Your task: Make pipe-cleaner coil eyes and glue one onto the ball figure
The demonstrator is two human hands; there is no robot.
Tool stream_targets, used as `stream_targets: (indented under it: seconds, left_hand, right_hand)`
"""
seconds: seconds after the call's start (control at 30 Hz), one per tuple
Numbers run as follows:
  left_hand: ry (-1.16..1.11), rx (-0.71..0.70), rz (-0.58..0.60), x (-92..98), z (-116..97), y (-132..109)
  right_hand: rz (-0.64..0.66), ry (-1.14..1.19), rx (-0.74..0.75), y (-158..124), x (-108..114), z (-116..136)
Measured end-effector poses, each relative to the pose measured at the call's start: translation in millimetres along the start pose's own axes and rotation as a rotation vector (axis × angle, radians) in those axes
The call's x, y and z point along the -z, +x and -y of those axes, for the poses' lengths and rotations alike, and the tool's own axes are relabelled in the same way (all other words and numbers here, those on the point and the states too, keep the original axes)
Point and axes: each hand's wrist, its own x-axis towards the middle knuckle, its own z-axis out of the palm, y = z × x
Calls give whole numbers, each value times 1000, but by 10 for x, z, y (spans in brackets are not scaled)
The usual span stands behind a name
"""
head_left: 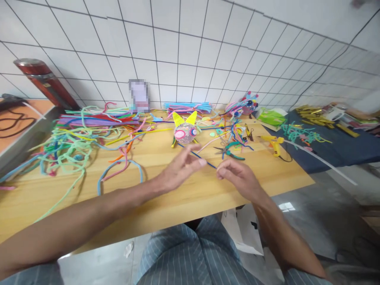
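Observation:
A dark blue pipe cleaner [211, 164] slants above the table. My right hand [237, 176] pinches its near right end between thumb and curled fingers. My left hand [182, 166] hovers over the middle of the same stem, thumb stretched out and apart from the fingers, seemingly not gripping it; part of the stem is hidden behind this hand. Just beyond stands a round creature figure [184, 132] with yellow pointed ears and pink and blue ringed eyes. Green-handled pliers [231, 151] lie with jaws apart beyond my right hand.
Heaped pipe cleaners [74, 146] cover the table's left side. A yellow glue gun [274, 144] with a long white stick lies at the right. Along the tiled wall are a blue bundle [188, 107], another colourful figure [249, 105] and a red-brown flask [47, 85].

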Motion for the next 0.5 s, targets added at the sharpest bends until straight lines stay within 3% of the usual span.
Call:
stream_targets:
  seconds: [0.07,0.2,0.33,0.5]
  left_hand:
    - [-75,11,213,-243,-64,-102]
    - [-113,56,225,-449,-35,-233]
    - [64,89,154,-335,25,-263]
    - [122,117,-93,71,-133,-273]
  right_hand:
    - [66,5,57,-125,-124,35]
    - [190,16,82,-309,-243,69]
    - [311,287,-34,-433,-221,55]
    - [144,536,-158,-558,-42,-3]
